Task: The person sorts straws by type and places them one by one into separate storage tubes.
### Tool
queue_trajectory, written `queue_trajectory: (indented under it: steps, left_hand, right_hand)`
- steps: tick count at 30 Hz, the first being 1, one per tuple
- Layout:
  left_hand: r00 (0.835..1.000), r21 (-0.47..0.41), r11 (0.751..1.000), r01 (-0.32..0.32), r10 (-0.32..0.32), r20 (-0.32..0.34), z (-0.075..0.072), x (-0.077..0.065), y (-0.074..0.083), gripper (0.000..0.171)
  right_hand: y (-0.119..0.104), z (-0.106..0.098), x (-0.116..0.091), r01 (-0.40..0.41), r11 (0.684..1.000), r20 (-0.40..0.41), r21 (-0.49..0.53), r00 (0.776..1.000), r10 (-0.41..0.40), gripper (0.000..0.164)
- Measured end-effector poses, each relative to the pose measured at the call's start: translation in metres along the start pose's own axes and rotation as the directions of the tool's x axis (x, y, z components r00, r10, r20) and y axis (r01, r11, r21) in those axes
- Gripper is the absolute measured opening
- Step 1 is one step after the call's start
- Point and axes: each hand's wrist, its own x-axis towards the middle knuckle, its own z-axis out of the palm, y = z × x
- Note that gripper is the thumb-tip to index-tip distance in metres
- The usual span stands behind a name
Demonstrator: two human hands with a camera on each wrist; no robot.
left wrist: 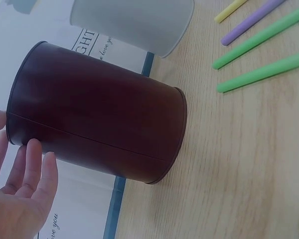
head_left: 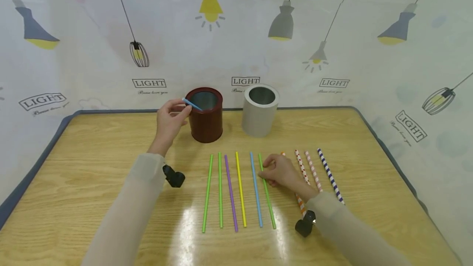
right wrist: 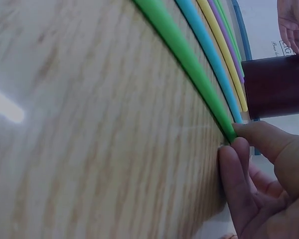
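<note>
Blue straw [head_left: 192,104] — pinched by left hand [head_left: 170,123] — slants over maroon can [head_left: 206,126]; right hand [head_left: 283,172] pinches far half of a green straw [head_left: 269,204].

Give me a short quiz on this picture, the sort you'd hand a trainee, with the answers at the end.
1. At the mouth of which container does the left hand hold a blue straw?
A) the white container
B) the dark red container
C) neither

2. True or false: the right hand is pinching a purple straw.

3. How many patterned straws show, counting stripes and dots?

Key:
1. B, the dark red container.
2. False; it pinches a green straw.
3. Four: orange-striped, red-dotted, pink-striped and dark-blue-striped.
</note>
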Motion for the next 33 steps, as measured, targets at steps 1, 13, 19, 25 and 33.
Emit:
queue_trajectory:
  steps: [1,13,19,25,33]
  left_hand:
    - [1.000,0.004,1.000,-0.003,0.003,0.000,-0.0004,-0.0002,0.0002,0.036]
    - [1.000,0.014,1.000,0.001,-0.001,0.005,-0.0015,-0.0009,0.0018,0.037]
    - [1.000,0.009,1.000,0.006,-0.006,0.004,-0.0009,-0.0011,0.0015,0.037]
    - [1.000,0.004,1.000,0.004,-0.004,0.005,-0.0006,-0.0011,0.0022,0.036]
    - [1.000,0.010,1.000,0.009,-0.010,0.010,-0.0005,-0.0012,0.0018,0.038]
  right_hand:
    - [-0.0003,0.0003,0.0001,-0.003,1.000,-0.005,-0.006,1.000,0.003,0.026]
    - [-0.0026,0.0022,0.0028,-0.058,0.997,-0.066,-0.053,0.996,0.054,0.017]
    - [-0.0036,0.0026,0.0037,-0.074,0.992,-0.107,-0.098,0.992,0.063,0.011]
    - [-0.0054,0.0038,0.0036,-0.082,0.982,-0.124,-0.171,0.990,0.061,0.009]
    - [-0.0046,0.0047,0.0023,-0.121,0.980,-0.122,-0.157,0.987,0.102,0.008]
